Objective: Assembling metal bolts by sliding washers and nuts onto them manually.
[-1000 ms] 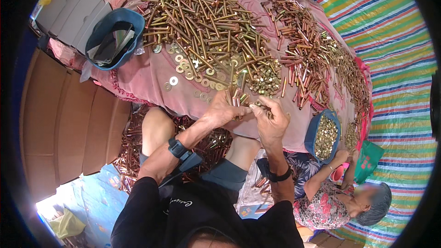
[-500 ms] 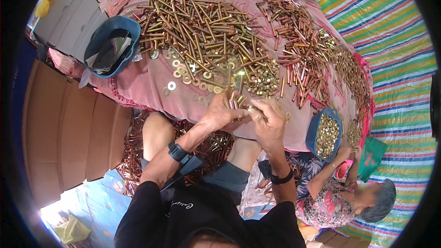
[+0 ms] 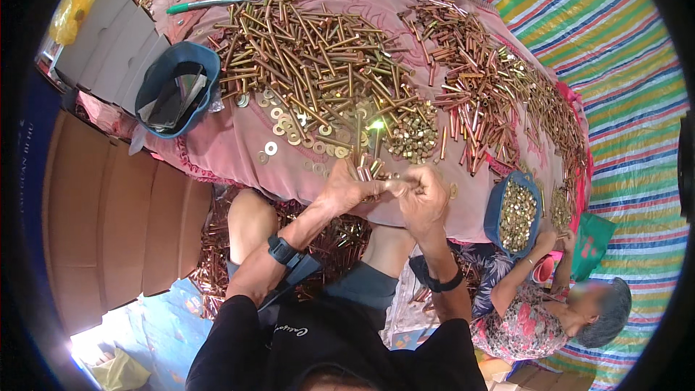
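Observation:
My left hand (image 3: 342, 190) is closed round a small bunch of coppery bolts (image 3: 368, 168), their ends showing above the fingers. Right beside it, my right hand (image 3: 426, 194) has its fingertips pinched together close to my left thumb. Those fingers are slightly blurred, and what they pinch is too small to tell. Just beyond the hands lie a heap of brass-coloured nuts (image 3: 414, 140) and a scatter of flat washers (image 3: 318, 146). Behind these spreads a large pile of long bolts (image 3: 318, 58) on the pink cloth (image 3: 239, 152).
Shorter metal pieces (image 3: 474, 101) heap up along the right. A blue tub of nuts (image 3: 534, 235) stands near a co-worker (image 3: 525, 318). At left are a blue basin (image 3: 156, 119), cardboard boxes (image 3: 116, 210) and a green-handled tool (image 3: 192, 9). More bolts (image 3: 217, 246) lie below the cloth's edge.
My right hand has curled its fingers in more and turned slightly beside my left thumb. My left hand keeps its hold on the bolts. The whole view has shifted a little.

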`<act>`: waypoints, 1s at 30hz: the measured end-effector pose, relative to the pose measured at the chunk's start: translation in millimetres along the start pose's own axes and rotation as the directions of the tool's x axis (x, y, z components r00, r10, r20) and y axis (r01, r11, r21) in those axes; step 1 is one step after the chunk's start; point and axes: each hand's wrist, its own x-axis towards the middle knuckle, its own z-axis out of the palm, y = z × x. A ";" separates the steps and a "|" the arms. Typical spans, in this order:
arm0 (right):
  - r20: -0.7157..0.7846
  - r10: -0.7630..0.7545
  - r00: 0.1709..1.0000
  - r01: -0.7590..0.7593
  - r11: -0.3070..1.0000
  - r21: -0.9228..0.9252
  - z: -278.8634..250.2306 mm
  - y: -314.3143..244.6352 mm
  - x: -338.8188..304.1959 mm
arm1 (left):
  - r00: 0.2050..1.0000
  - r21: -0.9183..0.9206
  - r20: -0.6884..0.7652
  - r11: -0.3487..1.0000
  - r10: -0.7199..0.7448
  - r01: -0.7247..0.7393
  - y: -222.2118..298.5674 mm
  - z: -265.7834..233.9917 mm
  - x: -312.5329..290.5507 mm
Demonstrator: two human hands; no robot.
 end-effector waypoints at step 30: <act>-0.017 0.192 0.981 -0.191 0.960 -0.206 -30.5 79.0 -29.2 | 0.973 -0.196 -0.226 0.976 0.053 -0.098 14.0 -6.4 -8.7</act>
